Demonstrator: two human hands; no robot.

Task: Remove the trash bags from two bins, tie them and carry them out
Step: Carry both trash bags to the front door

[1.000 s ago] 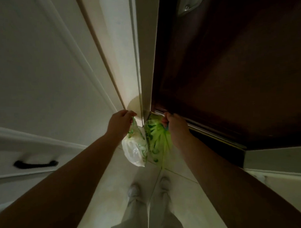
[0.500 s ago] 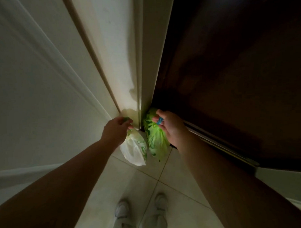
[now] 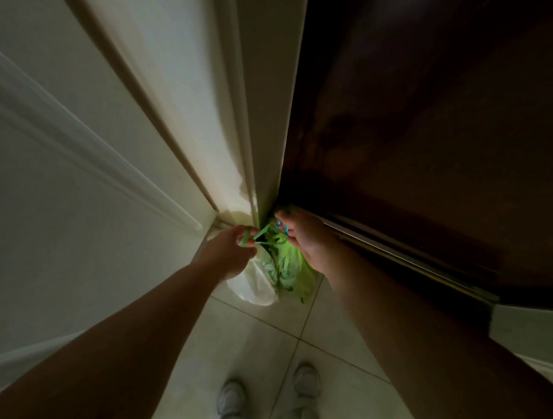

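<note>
Pale tile (image 3: 330,342) runs underfoot, crossed by thin grout lines, and at six o'clock, nearest of all, two light-coloured shoes (image 3: 266,401) stand side by side on it. Two bare forearms reach up and away from the lower corners toward the middle of the scene.

Further out, the left hand (image 3: 229,255) is curled closed, its fingers pinched around a green tie strip (image 3: 254,236) that loops over them. Below and just beyond that hand, toward five o'clock of it, hangs a white trash bag (image 3: 256,288) with green printing, its rounded bottom over the tile; whether it touches the floor I cannot tell. Just to the right, touching it, hangs a green trash bag (image 3: 297,268), bright where the light catches it. The right hand (image 3: 304,236) is at about one o'clock from the left, fingers bent and pressed on a small blue handle loop (image 3: 283,228) at the top of the green bag. The green strips stretch between the two hands.

Beyond the hands, a cream door frame (image 3: 259,116) climbs toward twelve o'clock. A dark brown door (image 3: 422,126) fills the side from one to three o'clock, a metal strip (image 3: 411,261) along its lower edge. White panelled wall (image 3: 62,138) fills nine to eleven o'clock.
</note>
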